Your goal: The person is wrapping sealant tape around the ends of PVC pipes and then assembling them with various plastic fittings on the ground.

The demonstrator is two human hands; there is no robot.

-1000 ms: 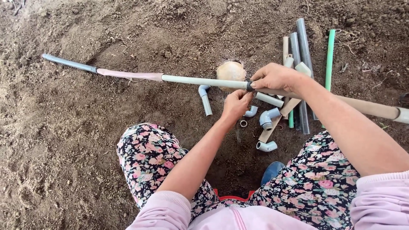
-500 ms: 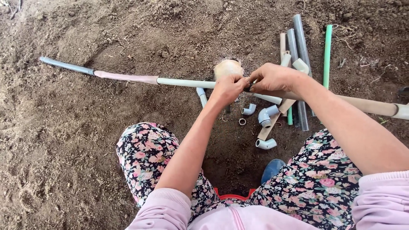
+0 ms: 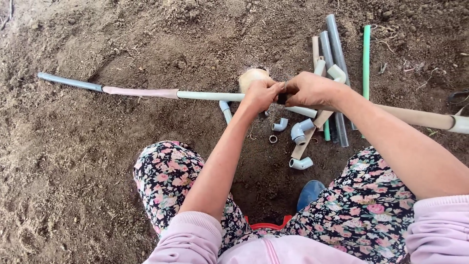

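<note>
- Both hands on the long pipe (image 3: 210, 96)?
- Yes. Left hand (image 3: 260, 94) closed around it, right hand (image 3: 312, 90) closed around it too, meeting at a dark joint (image 3: 282, 98).
- Pipe location?
- Lying across the soil (image 3: 97, 161), running left to right in front of the knees.
- Anything nearby?
- Grey elbow fittings (image 3: 299, 131) and a small ring (image 3: 273, 139) just below the hands, loose pipe lengths (image 3: 334, 44) and a green tube (image 3: 366, 58) beyond the right hand, a round tan thing (image 3: 251, 77) behind the left.

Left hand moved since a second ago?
Yes. The left hand rose from below the long pipe onto it, meeting the right hand.
</note>
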